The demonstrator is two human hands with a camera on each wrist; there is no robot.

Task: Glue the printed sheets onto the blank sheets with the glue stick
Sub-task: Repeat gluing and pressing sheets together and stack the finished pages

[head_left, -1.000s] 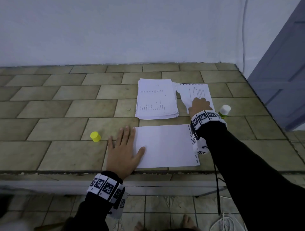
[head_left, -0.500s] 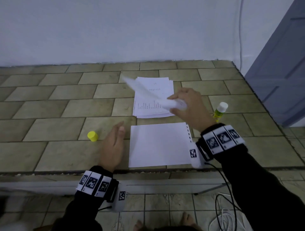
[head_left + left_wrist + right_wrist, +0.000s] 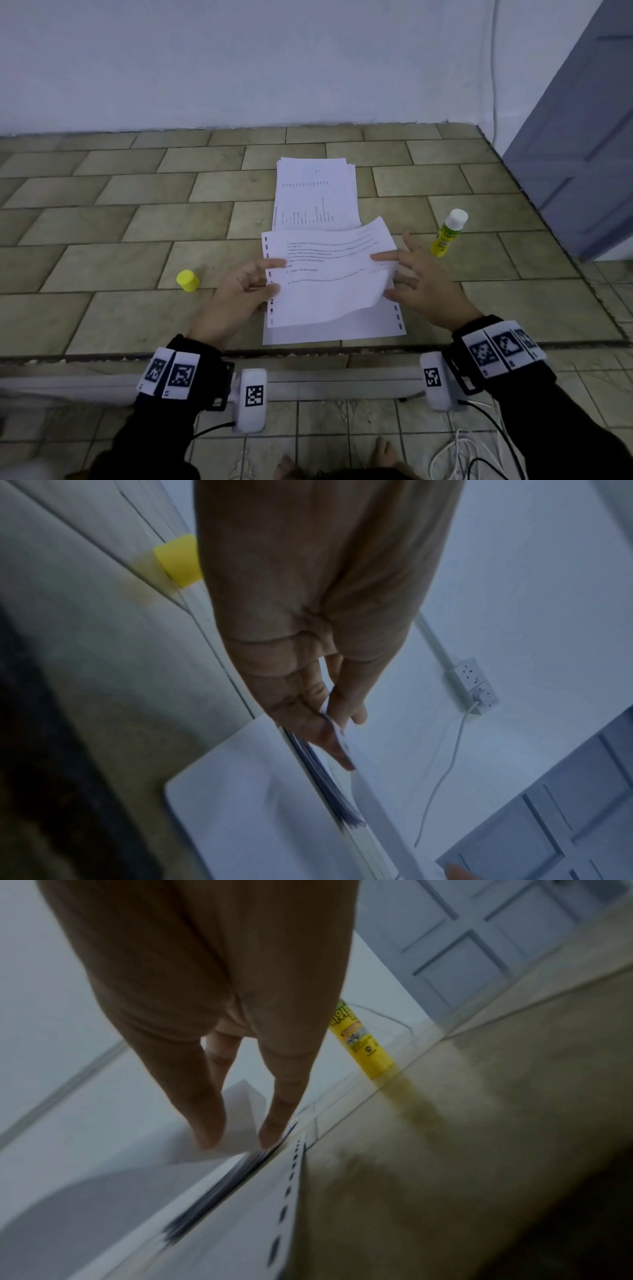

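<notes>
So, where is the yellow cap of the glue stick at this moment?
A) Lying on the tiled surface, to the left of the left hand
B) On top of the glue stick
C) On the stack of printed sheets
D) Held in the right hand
A: the yellow cap sits alone on the tiled surface, left of the left hand, while the glue stick stands uncapped at the far right.

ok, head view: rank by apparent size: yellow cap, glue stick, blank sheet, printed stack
1. blank sheet, mostly covered by the held printed sheet, so unsure against the next
2. printed stack, farther from the camera
3. glue stick
4. yellow cap
</notes>
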